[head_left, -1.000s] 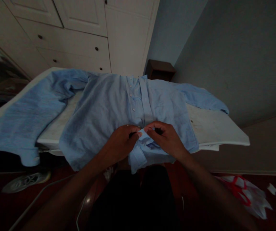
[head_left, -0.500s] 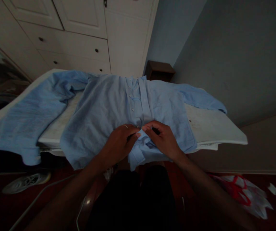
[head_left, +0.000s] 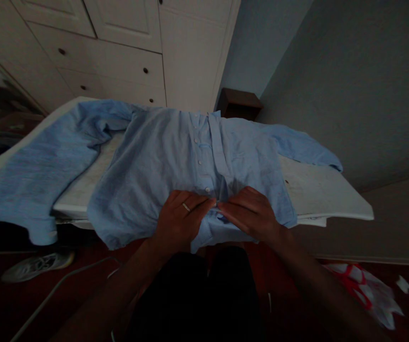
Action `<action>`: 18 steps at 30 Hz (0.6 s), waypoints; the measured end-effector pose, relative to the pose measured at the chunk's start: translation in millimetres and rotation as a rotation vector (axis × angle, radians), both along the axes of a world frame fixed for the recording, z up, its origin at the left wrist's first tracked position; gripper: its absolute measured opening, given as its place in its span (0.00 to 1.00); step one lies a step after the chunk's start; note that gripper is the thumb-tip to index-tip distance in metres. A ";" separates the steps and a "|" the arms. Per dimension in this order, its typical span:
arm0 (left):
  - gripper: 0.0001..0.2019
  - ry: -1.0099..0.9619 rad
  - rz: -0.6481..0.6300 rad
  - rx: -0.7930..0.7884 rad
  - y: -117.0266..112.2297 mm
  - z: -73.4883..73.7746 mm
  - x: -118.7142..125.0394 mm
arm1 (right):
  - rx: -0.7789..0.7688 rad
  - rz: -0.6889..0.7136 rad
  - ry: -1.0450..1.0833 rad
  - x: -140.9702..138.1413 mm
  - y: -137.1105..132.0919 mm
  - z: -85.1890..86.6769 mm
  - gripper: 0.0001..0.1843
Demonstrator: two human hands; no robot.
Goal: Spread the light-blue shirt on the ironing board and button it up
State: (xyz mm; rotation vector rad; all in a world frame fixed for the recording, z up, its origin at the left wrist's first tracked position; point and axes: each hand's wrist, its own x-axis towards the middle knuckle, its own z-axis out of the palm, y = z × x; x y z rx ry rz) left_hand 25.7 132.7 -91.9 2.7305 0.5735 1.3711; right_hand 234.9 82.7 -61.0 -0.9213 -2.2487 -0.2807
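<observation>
A light blue button-up shirt lies spread front-up across a white ironing board, one sleeve draped off the left end. My left hand, a ring on one finger, pinches the left edge of the button placket near the hem. My right hand pinches the facing edge, fingertips of both hands meeting at the placket. Several white buttons run up the placket above my hands. The hem hangs over the board's near edge.
White cabinets with drawers stand behind the board. A dark wooden stand sits in the corner. On the dark red floor lie a grey shoe, a cord and a red-and-white plastic bag.
Both hands have slid a little lower and toward me along the placket, fingers now flatter on the cloth. The shirt stays spread as before.
</observation>
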 end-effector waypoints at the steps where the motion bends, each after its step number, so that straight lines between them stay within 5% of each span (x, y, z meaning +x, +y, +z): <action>1: 0.14 -0.005 -0.008 0.035 -0.1 -3.0 -0.4 | 0.089 0.012 -0.055 1.3 -0.5 -0.8 0.06; 6: 0.15 -0.031 -0.026 0.066 -0.5 -11.8 -0.7 | 0.211 0.053 -0.146 1.0 -1.1 3.7 0.05; 18: 0.13 -0.016 -0.155 -0.123 0.4 0.1 -4.9 | 0.267 0.055 -0.201 1.0 -5.5 4.0 0.03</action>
